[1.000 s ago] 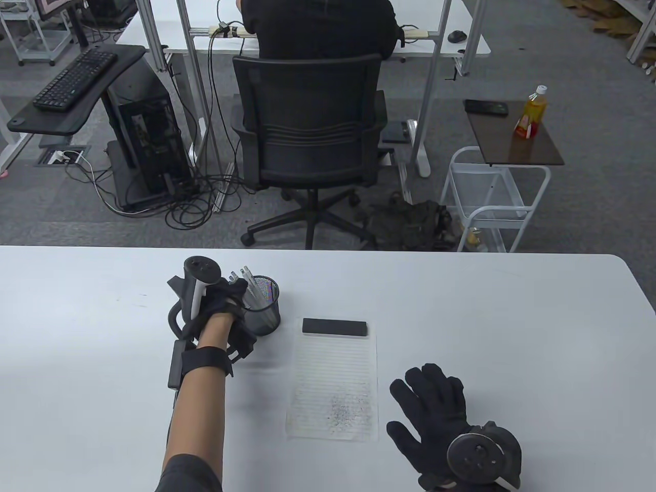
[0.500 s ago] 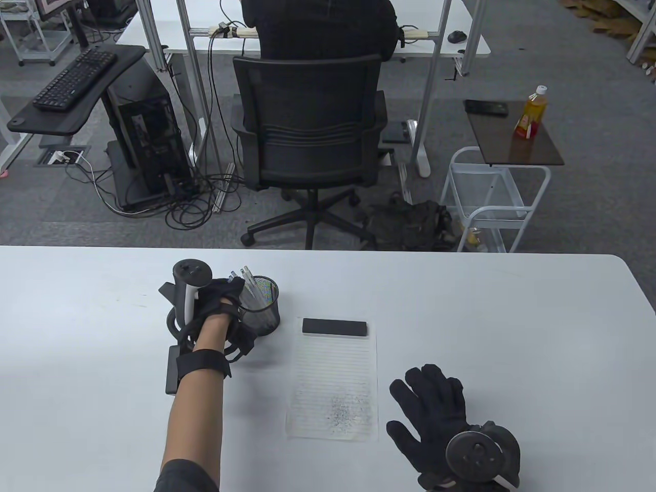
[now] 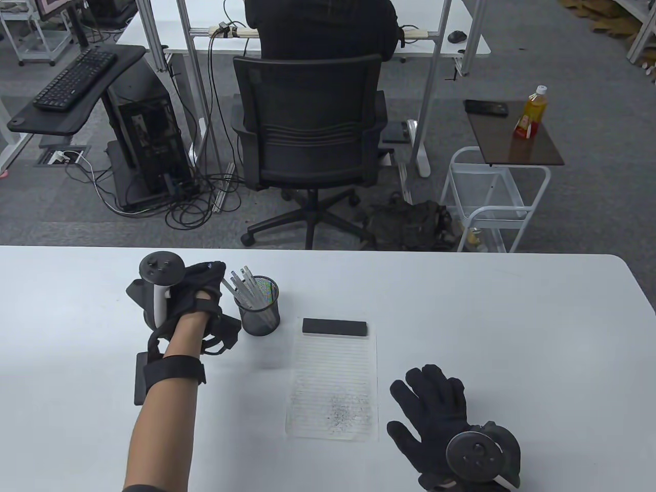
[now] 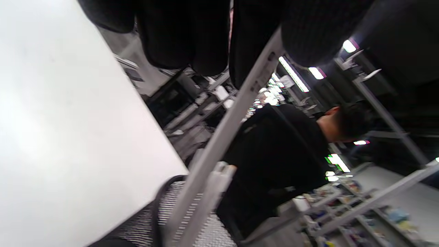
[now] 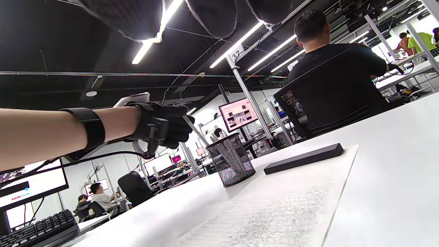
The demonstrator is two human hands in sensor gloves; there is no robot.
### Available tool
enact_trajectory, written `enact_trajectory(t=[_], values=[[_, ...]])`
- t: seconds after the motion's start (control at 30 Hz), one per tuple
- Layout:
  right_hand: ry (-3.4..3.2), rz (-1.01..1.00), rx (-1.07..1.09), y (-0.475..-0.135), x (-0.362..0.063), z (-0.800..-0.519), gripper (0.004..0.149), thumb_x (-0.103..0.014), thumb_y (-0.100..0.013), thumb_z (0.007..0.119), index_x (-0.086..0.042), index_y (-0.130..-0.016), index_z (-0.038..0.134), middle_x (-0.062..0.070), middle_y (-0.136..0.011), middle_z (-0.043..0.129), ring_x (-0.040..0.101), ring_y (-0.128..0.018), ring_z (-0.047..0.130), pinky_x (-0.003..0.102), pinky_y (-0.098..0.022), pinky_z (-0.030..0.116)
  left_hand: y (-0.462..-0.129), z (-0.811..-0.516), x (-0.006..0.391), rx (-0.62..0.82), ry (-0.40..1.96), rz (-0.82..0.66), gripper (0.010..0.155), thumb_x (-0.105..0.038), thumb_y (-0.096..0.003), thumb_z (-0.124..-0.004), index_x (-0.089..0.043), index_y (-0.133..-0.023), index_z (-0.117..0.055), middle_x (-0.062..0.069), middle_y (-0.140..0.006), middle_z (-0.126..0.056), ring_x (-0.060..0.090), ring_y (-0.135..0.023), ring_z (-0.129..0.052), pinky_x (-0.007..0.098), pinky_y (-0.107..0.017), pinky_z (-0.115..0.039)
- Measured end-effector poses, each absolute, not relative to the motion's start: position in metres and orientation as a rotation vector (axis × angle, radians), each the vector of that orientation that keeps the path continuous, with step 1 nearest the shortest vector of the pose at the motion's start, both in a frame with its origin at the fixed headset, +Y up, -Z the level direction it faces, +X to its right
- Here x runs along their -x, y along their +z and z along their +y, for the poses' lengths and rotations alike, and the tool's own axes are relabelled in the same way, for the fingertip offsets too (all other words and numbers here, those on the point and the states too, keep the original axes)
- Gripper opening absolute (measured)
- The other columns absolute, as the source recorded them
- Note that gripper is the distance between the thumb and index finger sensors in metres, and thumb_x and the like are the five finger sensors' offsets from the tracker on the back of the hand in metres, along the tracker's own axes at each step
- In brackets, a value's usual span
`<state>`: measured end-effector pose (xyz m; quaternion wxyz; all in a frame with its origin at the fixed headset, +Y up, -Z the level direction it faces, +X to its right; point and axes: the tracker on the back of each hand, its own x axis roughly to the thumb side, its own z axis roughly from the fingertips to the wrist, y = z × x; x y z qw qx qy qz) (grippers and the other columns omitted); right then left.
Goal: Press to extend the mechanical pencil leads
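Note:
A black mesh pen cup [image 3: 259, 318] stands on the white table [image 3: 512, 333] and holds several mechanical pencils [image 3: 247, 281]. My left hand [image 3: 212, 281] is just left of the cup and grips one pencil [image 3: 229, 288] near its top. The pencil slants down, with its lower end still inside the cup. The right wrist view shows the hand [image 5: 181, 125] gripping the pencil [image 5: 197, 132] above the cup [image 5: 231, 159]. In the left wrist view the fingers [image 4: 192, 37] close around the pale pencil [image 4: 236, 113]. My right hand [image 3: 428, 400] lies flat and open on the table, empty.
A lined sheet of paper [image 3: 333, 389] with grey pencil marks lies between the hands. A black bar [image 3: 334, 327] sits on its far edge. Beyond the table's far edge are an office chair [image 3: 307, 128] and a seated person.
My left hand has moved left, away from the cup's rim, drawing one pencil up and sideways with it. The right hand has not moved.

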<state>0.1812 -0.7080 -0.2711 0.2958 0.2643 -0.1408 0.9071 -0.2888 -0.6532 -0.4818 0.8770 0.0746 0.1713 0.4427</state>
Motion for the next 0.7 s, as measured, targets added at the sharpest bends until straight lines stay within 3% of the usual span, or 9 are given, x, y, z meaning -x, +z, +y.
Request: enact_trajectory(t=[0.23,0.47,0.57,0.7], values=[[2.416,-0.358,-0.705,-0.271,-0.181,-0.709,0.067,-0.051,-0.055,0.073,-0.014,-0.110,0.064,0.027,-0.113,0.051,0.062,-0.104,0.039,0.083,-0.064,0.027,-0.442,-0.644,0.287,-0.109,1.169,0.108,0.049,-0.046,-0.0461,-0.077,-0.028,-0.091,-0.087,0.009,-0.103,-0.084,0.039,-0.095,-0.083,0.061,-0.071,-0.063],[2.418,-0.344,-0.710,-0.271,-0.180,-0.709,0.068,-0.051,-0.055,0.074,-0.013,-0.110,0.063,0.027,-0.113,0.051,0.062,-0.104,0.039,0.083,-0.064,0.027,-0.398,-0.672,0.276,-0.078,1.629,-0.131,0.048,-0.040,-0.0470,-0.069,-0.032,-0.094,-0.075,0.011,-0.106,-0.079,0.047,-0.103,-0.072,0.066,-0.074,-0.053],[2.422,-0.351,-0.707,-0.271,-0.180,-0.709,0.068,-0.051,-0.055,0.073,-0.013,-0.110,0.063,0.027,-0.113,0.051,0.062,-0.104,0.040,0.083,-0.064,0.027,-0.387,-0.688,0.266,-0.015,1.854,-0.231,0.048,-0.037,-0.0470,-0.067,-0.031,-0.094,-0.072,0.007,-0.097,-0.085,0.044,-0.097,-0.081,0.069,-0.074,-0.049],[2.425,-0.352,-0.701,-0.271,-0.180,-0.709,0.068,-0.051,-0.055,0.074,-0.014,-0.110,0.063,0.027,-0.113,0.051,0.062,-0.104,0.039,0.083,-0.064,0.027,-0.380,-0.699,0.250,0.014,1.931,-0.344,0.047,-0.039,-0.0479,-0.063,-0.031,-0.094,-0.068,0.000,-0.080,-0.084,0.035,-0.080,-0.086,0.069,-0.073,-0.052]])
